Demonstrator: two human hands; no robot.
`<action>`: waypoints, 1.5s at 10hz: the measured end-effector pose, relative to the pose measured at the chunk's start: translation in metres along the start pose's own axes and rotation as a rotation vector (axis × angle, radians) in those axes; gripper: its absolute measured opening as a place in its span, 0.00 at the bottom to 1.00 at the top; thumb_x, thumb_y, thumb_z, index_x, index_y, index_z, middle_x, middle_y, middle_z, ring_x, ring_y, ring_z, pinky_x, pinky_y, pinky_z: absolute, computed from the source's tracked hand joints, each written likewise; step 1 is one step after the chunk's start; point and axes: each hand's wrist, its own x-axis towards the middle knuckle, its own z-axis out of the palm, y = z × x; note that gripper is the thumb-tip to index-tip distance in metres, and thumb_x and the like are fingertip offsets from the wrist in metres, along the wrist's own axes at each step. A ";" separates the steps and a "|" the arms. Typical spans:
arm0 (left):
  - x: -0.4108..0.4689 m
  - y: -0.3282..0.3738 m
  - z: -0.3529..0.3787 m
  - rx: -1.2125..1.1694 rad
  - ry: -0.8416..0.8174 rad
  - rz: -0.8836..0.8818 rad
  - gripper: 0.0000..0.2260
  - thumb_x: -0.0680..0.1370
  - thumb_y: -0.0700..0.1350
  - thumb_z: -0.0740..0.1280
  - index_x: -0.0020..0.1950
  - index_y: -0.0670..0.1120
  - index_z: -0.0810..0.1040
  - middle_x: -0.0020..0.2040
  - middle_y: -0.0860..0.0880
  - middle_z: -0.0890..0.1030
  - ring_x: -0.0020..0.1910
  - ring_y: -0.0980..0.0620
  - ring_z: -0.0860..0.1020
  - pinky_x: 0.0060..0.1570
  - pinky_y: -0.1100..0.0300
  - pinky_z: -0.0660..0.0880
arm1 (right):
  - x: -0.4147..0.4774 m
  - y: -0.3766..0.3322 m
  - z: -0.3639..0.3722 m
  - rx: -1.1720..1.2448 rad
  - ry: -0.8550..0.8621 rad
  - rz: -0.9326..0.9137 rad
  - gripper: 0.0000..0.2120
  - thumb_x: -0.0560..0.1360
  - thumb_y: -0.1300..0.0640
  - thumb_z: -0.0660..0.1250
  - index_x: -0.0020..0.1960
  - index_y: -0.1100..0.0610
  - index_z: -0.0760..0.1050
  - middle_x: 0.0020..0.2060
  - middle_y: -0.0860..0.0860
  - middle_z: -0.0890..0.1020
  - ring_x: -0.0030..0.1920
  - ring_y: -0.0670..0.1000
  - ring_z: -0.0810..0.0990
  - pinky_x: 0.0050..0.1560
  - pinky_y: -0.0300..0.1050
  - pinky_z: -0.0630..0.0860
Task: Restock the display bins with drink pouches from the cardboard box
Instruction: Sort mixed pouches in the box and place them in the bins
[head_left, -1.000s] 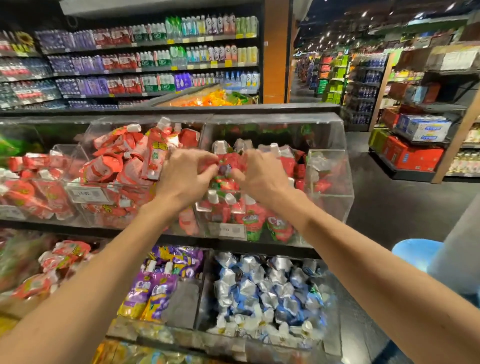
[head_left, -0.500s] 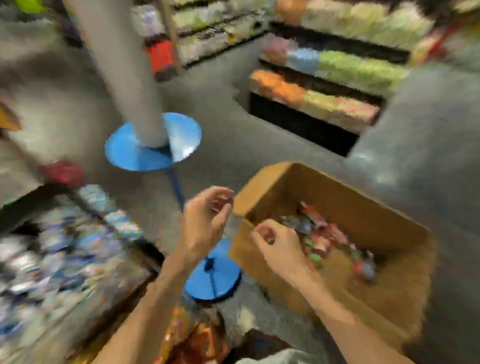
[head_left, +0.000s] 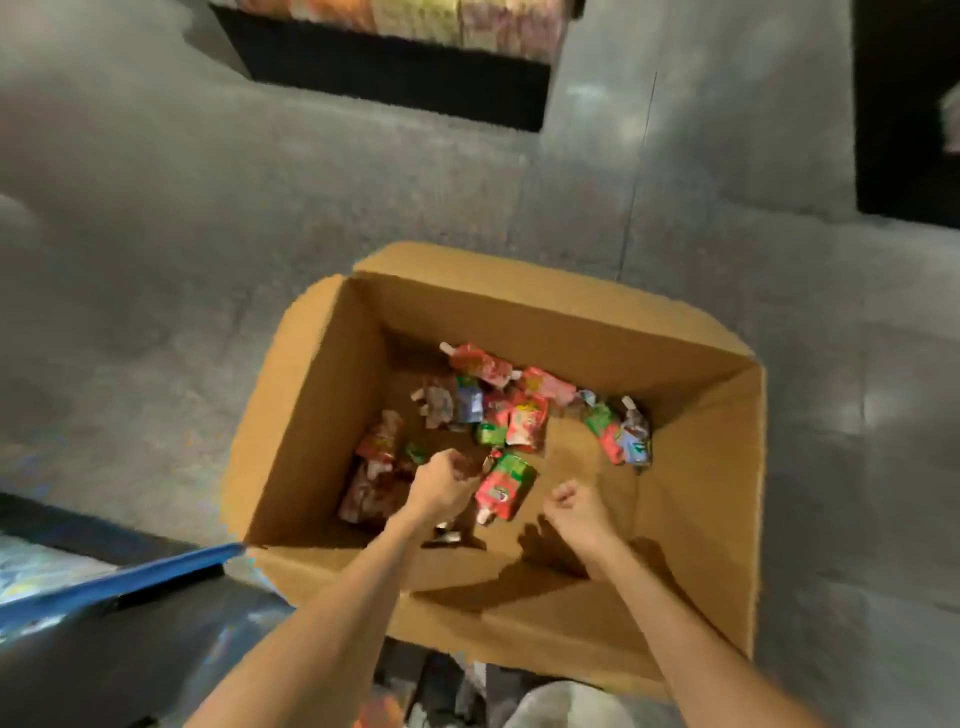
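Box (head_left: 322, 415) on floor (head_left: 208, 260) is judged largely emptied, w/ a thin scatter of pouches (head_left: 524, 421) left on its bottom, yet to be binned; L hand (head_left: 441, 486) is curled among them, grip can't be told, R hand (head_left: 579, 506) is fisted, nothing held.

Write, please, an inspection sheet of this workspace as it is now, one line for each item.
Surface: grey floor, bearing the cardboard box.
Job's things: cardboard box open, flaps up; drink pouches, mostly red and green, lie loose on its bottom, part of which is bare.
Clutter: nothing seen.
Grips: left hand inside the box, fingers curled beside a red-green pouch, hold unclear; right hand inside the box, curled, nothing visible in it.
Cables: nothing seen.
Surroundings: shelf unit with a dark base beyond the box; blurred blue-edged fixture at lower left.
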 end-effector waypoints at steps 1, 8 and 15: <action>0.055 0.008 0.009 -0.030 0.075 -0.048 0.17 0.77 0.45 0.72 0.62 0.40 0.76 0.56 0.41 0.81 0.59 0.40 0.78 0.57 0.54 0.73 | 0.048 -0.003 0.000 -0.019 -0.029 0.080 0.08 0.75 0.55 0.72 0.43 0.51 0.72 0.43 0.50 0.80 0.53 0.58 0.81 0.52 0.47 0.74; 0.192 0.004 -0.007 0.802 -0.028 0.406 0.25 0.78 0.28 0.61 0.74 0.40 0.69 0.71 0.32 0.65 0.61 0.33 0.75 0.62 0.57 0.70 | 0.179 -0.031 0.055 0.193 0.055 0.333 0.33 0.65 0.49 0.80 0.64 0.56 0.70 0.59 0.53 0.80 0.58 0.55 0.80 0.61 0.51 0.77; 0.173 -0.005 0.024 0.305 0.212 -0.123 0.29 0.77 0.53 0.72 0.75 0.53 0.66 0.78 0.39 0.50 0.74 0.37 0.59 0.66 0.49 0.66 | 0.178 -0.057 0.064 0.692 -0.311 0.363 0.16 0.70 0.59 0.73 0.57 0.50 0.76 0.64 0.53 0.78 0.64 0.54 0.76 0.71 0.55 0.65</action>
